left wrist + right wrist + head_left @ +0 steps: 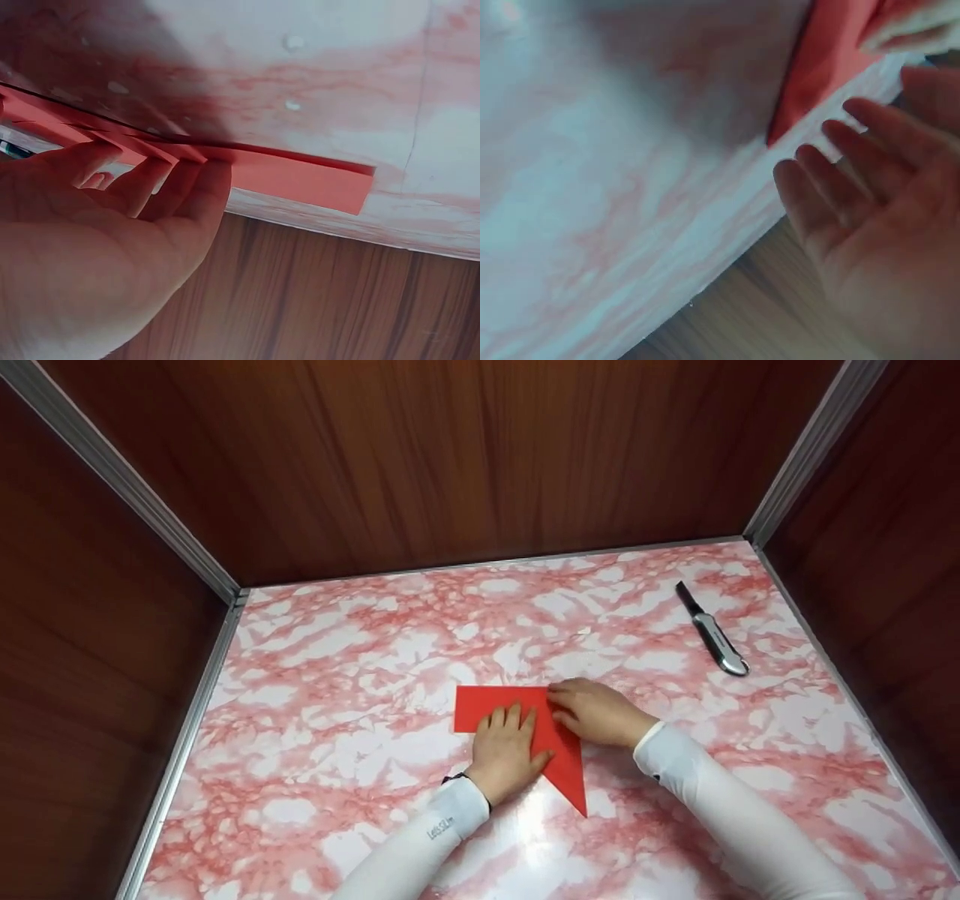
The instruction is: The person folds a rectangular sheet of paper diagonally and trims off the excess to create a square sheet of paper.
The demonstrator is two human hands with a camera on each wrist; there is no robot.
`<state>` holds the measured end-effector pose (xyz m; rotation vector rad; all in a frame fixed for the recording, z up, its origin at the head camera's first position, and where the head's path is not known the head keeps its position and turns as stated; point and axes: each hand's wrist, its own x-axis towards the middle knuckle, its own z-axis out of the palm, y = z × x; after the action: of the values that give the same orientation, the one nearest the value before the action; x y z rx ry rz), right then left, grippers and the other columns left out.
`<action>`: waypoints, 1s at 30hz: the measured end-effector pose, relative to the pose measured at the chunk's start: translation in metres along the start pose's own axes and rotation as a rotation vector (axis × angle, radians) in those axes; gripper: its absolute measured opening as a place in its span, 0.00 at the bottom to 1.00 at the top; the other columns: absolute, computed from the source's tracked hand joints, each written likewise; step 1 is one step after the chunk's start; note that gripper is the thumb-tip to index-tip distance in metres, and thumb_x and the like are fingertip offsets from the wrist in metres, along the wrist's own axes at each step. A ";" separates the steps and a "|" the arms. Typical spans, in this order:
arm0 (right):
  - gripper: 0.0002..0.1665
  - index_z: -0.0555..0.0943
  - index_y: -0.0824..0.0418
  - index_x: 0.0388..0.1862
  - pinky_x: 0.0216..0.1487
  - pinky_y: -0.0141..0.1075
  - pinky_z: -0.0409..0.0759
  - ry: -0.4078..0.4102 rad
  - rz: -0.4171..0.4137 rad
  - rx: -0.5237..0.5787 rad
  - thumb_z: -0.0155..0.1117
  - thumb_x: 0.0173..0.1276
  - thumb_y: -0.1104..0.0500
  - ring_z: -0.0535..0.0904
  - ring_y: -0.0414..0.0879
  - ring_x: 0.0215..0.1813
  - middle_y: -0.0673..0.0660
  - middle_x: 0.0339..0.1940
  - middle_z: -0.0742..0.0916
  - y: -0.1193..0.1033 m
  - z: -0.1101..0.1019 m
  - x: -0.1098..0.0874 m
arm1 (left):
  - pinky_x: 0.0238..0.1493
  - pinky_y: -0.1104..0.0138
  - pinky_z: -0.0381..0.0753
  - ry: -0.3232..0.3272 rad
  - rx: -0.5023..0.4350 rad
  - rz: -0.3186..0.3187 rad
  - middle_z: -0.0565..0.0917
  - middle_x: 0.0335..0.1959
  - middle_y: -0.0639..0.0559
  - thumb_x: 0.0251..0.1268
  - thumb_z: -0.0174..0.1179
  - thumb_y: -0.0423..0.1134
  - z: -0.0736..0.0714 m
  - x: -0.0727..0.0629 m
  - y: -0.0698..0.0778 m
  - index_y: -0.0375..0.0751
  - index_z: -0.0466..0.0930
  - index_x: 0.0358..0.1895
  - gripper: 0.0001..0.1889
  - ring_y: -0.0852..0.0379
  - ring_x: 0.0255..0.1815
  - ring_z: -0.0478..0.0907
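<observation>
A folded sheet of red paper [495, 705] lies on the table, with a rectangular flap to the left and a long point toward the front. My left hand [504, 757] rests on its middle, fingers spread and fingertips pressing the paper; the left wrist view shows those fingers on the red layers [300, 180]. At the paper's upper right corner is my right hand [600, 711], its fingertips right at the edge. In the right wrist view, the right hand [885, 202] has its fingers extended beside the paper [817, 75].
A utility knife [712, 634] with a grey and black handle lies at the back right, blade pointing away. The table [337, 675] has a red and white marbled top. Brown wood-grain panels [450, 457] enclose its back and sides, with metal framing at the corners.
</observation>
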<state>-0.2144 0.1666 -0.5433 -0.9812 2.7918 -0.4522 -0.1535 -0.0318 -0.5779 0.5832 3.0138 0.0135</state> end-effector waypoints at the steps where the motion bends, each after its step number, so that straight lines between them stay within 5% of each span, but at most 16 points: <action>1: 0.27 0.78 0.67 0.68 0.71 0.56 0.67 -0.041 -0.004 -0.001 0.61 0.77 0.54 0.71 0.62 0.72 0.64 0.70 0.78 -0.001 0.002 -0.003 | 0.71 0.48 0.61 0.000 -0.003 0.002 0.66 0.77 0.44 0.72 0.48 0.71 0.000 0.000 0.000 0.47 0.64 0.79 0.42 0.43 0.74 0.61; 5: 0.32 0.72 0.68 0.73 0.74 0.57 0.63 -0.104 -0.016 -0.011 0.58 0.79 0.51 0.65 0.62 0.77 0.65 0.76 0.72 0.000 0.007 -0.011 | 0.73 0.47 0.59 -0.010 -0.011 0.005 0.64 0.78 0.45 0.72 0.47 0.71 0.000 -0.001 -0.001 0.48 0.62 0.80 0.42 0.44 0.76 0.60; 20: 0.35 0.73 0.66 0.74 0.73 0.59 0.63 -0.109 0.041 -0.138 0.58 0.78 0.45 0.67 0.62 0.75 0.64 0.75 0.73 -0.023 0.011 -0.021 | 0.78 0.43 0.44 -0.089 -0.024 -0.024 0.60 0.81 0.46 0.76 0.39 0.71 -0.011 0.003 -0.008 0.50 0.61 0.81 0.40 0.43 0.81 0.53; 30: 0.31 0.79 0.70 0.65 0.59 0.55 0.76 -0.023 0.018 -0.232 0.62 0.75 0.47 0.76 0.62 0.60 0.67 0.64 0.79 -0.043 0.016 -0.026 | 0.79 0.47 0.45 -0.111 -0.013 0.028 0.55 0.83 0.45 0.81 0.42 0.60 -0.012 0.017 -0.023 0.50 0.56 0.82 0.34 0.43 0.83 0.48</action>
<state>-0.1658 0.1473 -0.5434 -0.9955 2.8767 -0.1146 -0.1787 -0.0466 -0.5679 0.6042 2.8958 0.0024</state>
